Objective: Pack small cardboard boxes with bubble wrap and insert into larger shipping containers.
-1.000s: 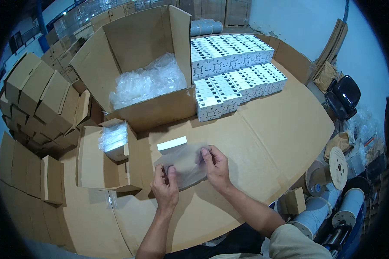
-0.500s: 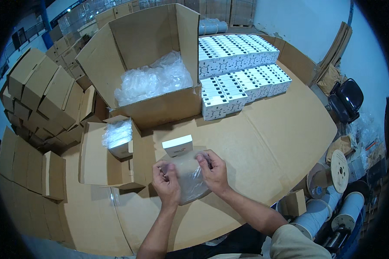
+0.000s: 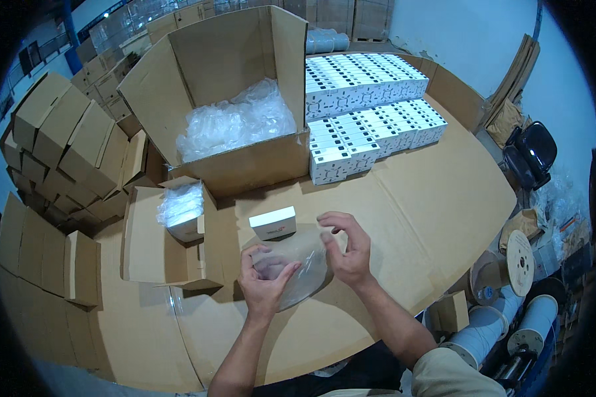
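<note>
A clear plastic bag (image 3: 304,268) lies puffed open on the cardboard-covered table (image 3: 430,198), held between both hands. My left hand (image 3: 263,286) grips its near left edge. My right hand (image 3: 348,248) pinches its right side, fingers curled over the top. A small white box (image 3: 273,223) sits on the table just beyond the bag, touching neither hand.
A large open carton (image 3: 225,99) holding clear plastic bags stands behind. Rows of small white boxes (image 3: 371,109) are stacked at the back right. A small open carton (image 3: 179,218) with a bagged item sits at left. Brown cartons (image 3: 66,145) pile up far left; spools (image 3: 516,264) lie right.
The white box went from lying against the bag's top edge to sitting apart on the table. Both hands have spread the bag open, and it now looks rounder and fuller.
</note>
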The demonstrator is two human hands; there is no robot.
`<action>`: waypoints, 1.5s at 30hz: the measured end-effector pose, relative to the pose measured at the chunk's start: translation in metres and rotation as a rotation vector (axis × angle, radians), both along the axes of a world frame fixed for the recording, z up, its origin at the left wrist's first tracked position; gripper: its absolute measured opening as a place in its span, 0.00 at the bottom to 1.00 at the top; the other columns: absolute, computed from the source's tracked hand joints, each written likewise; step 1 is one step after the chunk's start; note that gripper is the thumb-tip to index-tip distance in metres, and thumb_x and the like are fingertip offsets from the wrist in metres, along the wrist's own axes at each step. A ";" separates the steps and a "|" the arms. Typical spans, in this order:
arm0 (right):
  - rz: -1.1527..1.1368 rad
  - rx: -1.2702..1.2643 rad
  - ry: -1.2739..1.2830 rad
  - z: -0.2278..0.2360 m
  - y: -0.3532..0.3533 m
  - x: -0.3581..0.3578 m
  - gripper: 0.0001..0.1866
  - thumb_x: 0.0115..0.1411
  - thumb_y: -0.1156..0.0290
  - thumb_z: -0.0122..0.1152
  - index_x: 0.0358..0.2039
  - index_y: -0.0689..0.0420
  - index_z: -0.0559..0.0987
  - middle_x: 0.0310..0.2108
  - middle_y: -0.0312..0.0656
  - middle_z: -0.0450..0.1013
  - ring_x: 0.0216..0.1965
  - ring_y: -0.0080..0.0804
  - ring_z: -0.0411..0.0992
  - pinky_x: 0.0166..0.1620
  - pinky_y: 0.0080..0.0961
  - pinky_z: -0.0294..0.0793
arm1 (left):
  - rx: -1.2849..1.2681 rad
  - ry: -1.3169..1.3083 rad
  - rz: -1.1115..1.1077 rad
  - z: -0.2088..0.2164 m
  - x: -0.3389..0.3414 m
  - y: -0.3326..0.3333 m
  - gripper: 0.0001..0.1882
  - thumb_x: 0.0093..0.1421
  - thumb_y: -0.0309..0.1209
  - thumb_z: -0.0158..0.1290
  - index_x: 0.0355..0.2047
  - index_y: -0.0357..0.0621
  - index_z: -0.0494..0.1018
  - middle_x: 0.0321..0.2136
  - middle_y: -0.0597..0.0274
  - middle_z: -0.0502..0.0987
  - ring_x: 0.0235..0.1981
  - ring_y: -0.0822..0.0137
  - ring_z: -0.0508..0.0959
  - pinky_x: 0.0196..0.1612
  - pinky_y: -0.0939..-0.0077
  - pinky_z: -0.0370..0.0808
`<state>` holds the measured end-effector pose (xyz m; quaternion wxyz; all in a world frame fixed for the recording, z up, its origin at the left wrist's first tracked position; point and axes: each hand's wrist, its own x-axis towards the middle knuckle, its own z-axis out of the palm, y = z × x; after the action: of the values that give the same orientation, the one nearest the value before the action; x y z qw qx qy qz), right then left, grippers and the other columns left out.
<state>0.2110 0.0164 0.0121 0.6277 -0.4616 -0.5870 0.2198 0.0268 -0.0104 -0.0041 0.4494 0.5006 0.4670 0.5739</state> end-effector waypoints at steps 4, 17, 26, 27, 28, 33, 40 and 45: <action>0.097 0.127 -0.339 0.013 -0.007 -0.005 0.17 0.50 0.75 0.73 0.42 0.54 0.83 0.56 0.45 0.73 0.57 0.45 0.69 0.52 0.39 0.72 | 0.033 0.082 0.007 -0.010 -0.002 0.001 0.32 0.49 0.25 0.73 0.49 0.43 0.65 0.32 0.55 0.83 0.35 0.67 0.85 0.37 0.76 0.80; 0.089 0.105 -0.328 0.011 -0.005 -0.008 0.16 0.48 0.76 0.74 0.39 0.55 0.84 0.56 0.46 0.73 0.56 0.44 0.69 0.51 0.34 0.74 | 0.129 0.197 0.029 -0.013 -0.002 0.001 0.29 0.47 0.29 0.75 0.46 0.43 0.70 0.33 0.58 0.83 0.35 0.67 0.85 0.38 0.74 0.81; 0.138 0.101 -0.304 0.008 -0.006 -0.007 0.10 0.49 0.79 0.72 0.33 0.56 0.83 0.54 0.45 0.73 0.54 0.42 0.70 0.49 0.33 0.74 | 0.118 0.312 0.066 -0.006 -0.002 0.001 0.29 0.48 0.30 0.75 0.46 0.43 0.70 0.33 0.57 0.83 0.36 0.63 0.86 0.38 0.71 0.82; 0.134 0.108 -0.328 0.010 -0.007 -0.006 0.10 0.48 0.79 0.73 0.33 0.56 0.83 0.52 0.44 0.74 0.54 0.42 0.70 0.49 0.34 0.74 | 0.118 0.312 0.067 -0.004 -0.002 0.001 0.29 0.48 0.30 0.75 0.46 0.43 0.70 0.33 0.57 0.83 0.36 0.63 0.86 0.38 0.71 0.82; 0.129 0.114 -0.352 0.010 -0.008 -0.006 0.11 0.48 0.79 0.73 0.32 0.56 0.82 0.51 0.43 0.74 0.53 0.42 0.70 0.49 0.35 0.73 | 0.092 0.350 0.089 -0.002 -0.001 0.002 0.29 0.48 0.30 0.74 0.46 0.43 0.70 0.33 0.55 0.83 0.37 0.62 0.86 0.38 0.69 0.82; 0.152 0.219 -0.465 0.011 -0.012 -0.006 0.11 0.47 0.78 0.73 0.31 0.56 0.81 0.47 0.42 0.74 0.52 0.42 0.70 0.50 0.38 0.72 | -0.004 0.500 0.130 0.013 -0.005 0.002 0.30 0.49 0.30 0.73 0.49 0.43 0.68 0.34 0.50 0.83 0.37 0.58 0.86 0.38 0.66 0.82; 0.155 0.334 -0.818 0.025 -0.014 -0.005 0.13 0.48 0.73 0.71 0.35 0.54 0.80 0.39 0.40 0.75 0.47 0.39 0.72 0.55 0.40 0.69 | 0.034 0.432 0.092 0.004 -0.008 0.004 0.31 0.48 0.30 0.74 0.49 0.44 0.69 0.34 0.47 0.83 0.37 0.57 0.86 0.37 0.66 0.81; 0.222 0.205 -0.879 0.043 -0.011 -0.012 0.16 0.51 0.71 0.72 0.40 0.54 0.80 0.34 0.38 0.77 0.43 0.35 0.74 0.57 0.43 0.67 | 0.060 0.405 0.075 -0.001 -0.007 0.003 0.31 0.47 0.28 0.74 0.48 0.45 0.70 0.33 0.48 0.83 0.38 0.56 0.86 0.38 0.65 0.81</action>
<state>0.1992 0.0053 0.0553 0.3344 -0.3811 -0.8619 0.0098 0.0193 -0.0069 -0.0050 0.3097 0.6011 0.5489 0.4913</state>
